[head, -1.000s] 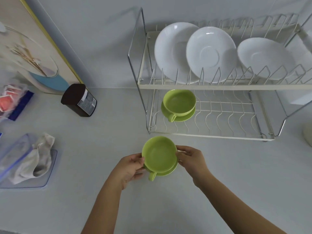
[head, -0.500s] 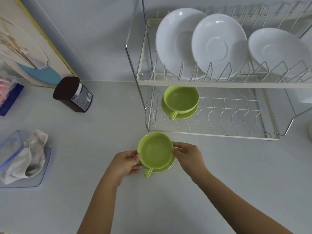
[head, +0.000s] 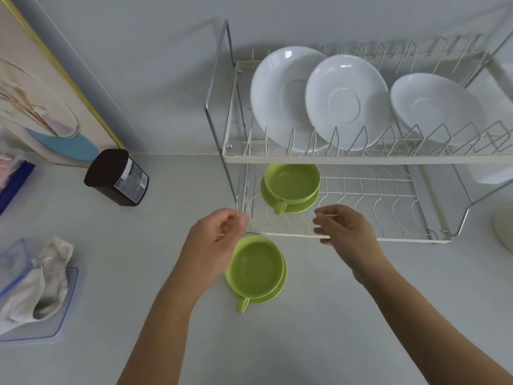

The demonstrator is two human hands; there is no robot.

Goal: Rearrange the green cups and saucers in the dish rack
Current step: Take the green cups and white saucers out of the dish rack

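A green cup on its green saucer point(head: 256, 269) stands on the counter just in front of the dish rack point(head: 347, 237), handle toward me. A second green cup and saucer point(head: 291, 184) sits on the rack's lower shelf at the left. My left hand point(head: 216, 240) hovers over the counter cup's left rim with curled fingers, holding nothing. My right hand point(head: 344, 229) is raised at the front edge of the lower shelf, fingers loosely apart and empty. Both hands are off the cup.
Three white plates point(head: 344, 101) stand in the rack's upper tier. A dark jar point(head: 118, 177) lies on the counter at left, near a framed picture point(head: 36, 87). A clear plastic tray with a crumpled cloth point(head: 39, 284) sits at the far left.
Both hands let go of the green cup and saucer, which now rests on the counter. The hands lifted and moved toward the rack's lower shelf.
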